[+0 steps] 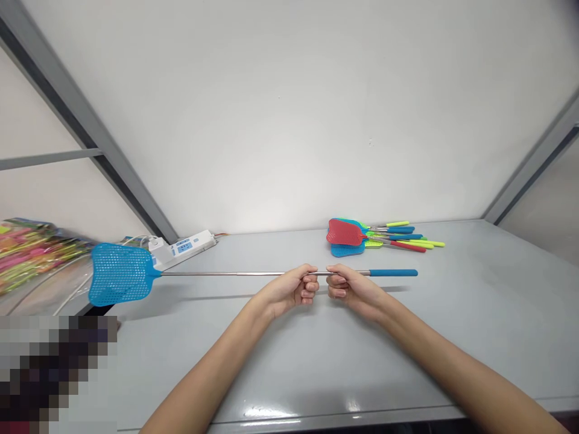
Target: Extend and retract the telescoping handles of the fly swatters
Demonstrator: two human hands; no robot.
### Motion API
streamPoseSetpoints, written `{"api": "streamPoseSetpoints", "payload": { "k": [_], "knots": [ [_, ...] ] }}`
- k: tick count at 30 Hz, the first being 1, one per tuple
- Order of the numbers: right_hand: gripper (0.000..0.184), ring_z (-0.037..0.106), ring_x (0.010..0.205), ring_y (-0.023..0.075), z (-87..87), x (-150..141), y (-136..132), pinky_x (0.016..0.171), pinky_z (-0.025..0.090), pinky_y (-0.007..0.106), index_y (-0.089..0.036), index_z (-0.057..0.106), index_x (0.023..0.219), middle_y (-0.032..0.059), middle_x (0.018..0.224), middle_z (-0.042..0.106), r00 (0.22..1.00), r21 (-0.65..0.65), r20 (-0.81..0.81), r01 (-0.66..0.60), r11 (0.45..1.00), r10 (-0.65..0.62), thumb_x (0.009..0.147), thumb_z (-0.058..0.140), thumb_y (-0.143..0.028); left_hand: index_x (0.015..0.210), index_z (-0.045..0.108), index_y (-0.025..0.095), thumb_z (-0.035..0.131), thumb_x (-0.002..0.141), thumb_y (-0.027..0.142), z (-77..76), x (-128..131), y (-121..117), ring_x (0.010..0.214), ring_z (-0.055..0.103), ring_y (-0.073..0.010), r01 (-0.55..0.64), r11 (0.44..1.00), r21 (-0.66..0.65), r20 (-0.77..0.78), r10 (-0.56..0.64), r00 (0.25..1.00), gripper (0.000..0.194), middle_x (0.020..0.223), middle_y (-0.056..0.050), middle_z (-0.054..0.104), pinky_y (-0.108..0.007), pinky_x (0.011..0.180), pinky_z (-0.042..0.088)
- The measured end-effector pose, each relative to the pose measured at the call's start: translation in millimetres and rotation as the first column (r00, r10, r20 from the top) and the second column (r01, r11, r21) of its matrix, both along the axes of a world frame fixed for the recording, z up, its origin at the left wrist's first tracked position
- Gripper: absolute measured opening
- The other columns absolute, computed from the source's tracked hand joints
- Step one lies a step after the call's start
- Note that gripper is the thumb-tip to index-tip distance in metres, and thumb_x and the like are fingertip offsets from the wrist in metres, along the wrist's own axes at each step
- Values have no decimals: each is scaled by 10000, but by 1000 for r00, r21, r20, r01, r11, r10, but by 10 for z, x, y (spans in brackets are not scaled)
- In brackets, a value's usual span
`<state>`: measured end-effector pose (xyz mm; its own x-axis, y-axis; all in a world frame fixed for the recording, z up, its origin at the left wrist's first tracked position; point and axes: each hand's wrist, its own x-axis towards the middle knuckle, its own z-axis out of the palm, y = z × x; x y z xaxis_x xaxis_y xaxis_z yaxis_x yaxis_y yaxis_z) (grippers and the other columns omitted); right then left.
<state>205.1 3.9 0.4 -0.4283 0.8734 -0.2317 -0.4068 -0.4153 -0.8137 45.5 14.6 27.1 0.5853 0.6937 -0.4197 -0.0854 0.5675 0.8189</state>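
Both hands hold one blue fly swatter [122, 275] level above the grey table, its thin metal rod stretched out long. The perforated blue head points left, and the blue grip lies to the right. My left hand [296, 286] pinches the rod between thumb and curled fingers near its middle. Just to the right, my right hand [348, 289] pinches the same rod, between the left hand and the blue grip. A small gap separates the two hands.
Farther back lies a pile of red, blue and green fly swatters [346, 233], handles to the right. A white power strip [192, 247] with a plugged-in adapter stands at the back left. Plastic-wrapped colourful items [36, 253] and cables are at far left. A white wall rises behind the table [474, 313].
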Motion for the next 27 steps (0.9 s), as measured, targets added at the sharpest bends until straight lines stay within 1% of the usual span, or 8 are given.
{"api": "streamPoseSetpoints", "payload": {
  "k": [7, 11, 21, 27],
  "knots": [
    [336, 233, 426, 54, 0, 28, 10, 471, 179, 241, -183, 269, 558, -71, 525, 205, 1000, 3, -10, -8, 1000, 8, 695, 553, -300, 508, 288, 180, 472, 726, 287, 12, -12, 30, 397, 190, -45, 17, 998, -67, -1, -17, 1000, 304, 485, 73, 217, -177, 395, 220],
    [340, 225, 426, 57, 12, 54, 10, 471, 192, 247, -186, 269, 555, -71, 523, 207, 1000, 13, -1, -4, 1000, 4, 688, 561, -298, 504, 289, 180, 483, 724, 285, 16, -23, 45, 387, 190, -43, 16, 997, -77, 1, -16, 1000, 311, 480, 76, 208, -175, 385, 213],
    [364, 202, 420, 58, 38, 95, 26, 456, 182, 248, -189, 253, 545, -70, 516, 196, 1000, 0, 20, 10, 1000, -10, 685, 571, -294, 510, 299, 176, 477, 734, 277, 19, -97, 87, 373, 195, -35, 18, 995, -93, 17, -16, 1000, 303, 481, 80, 200, -174, 375, 202],
    [374, 193, 423, 55, 12, 132, 45, 465, 198, 249, -187, 249, 538, -70, 527, 187, 1000, -12, 5, 15, 1000, -15, 684, 581, -281, 512, 295, 174, 495, 726, 277, -15, -145, 131, 377, 199, -31, 14, 994, -104, 22, -12, 1000, 311, 491, 79, 198, -174, 376, 204]
  ]
}}
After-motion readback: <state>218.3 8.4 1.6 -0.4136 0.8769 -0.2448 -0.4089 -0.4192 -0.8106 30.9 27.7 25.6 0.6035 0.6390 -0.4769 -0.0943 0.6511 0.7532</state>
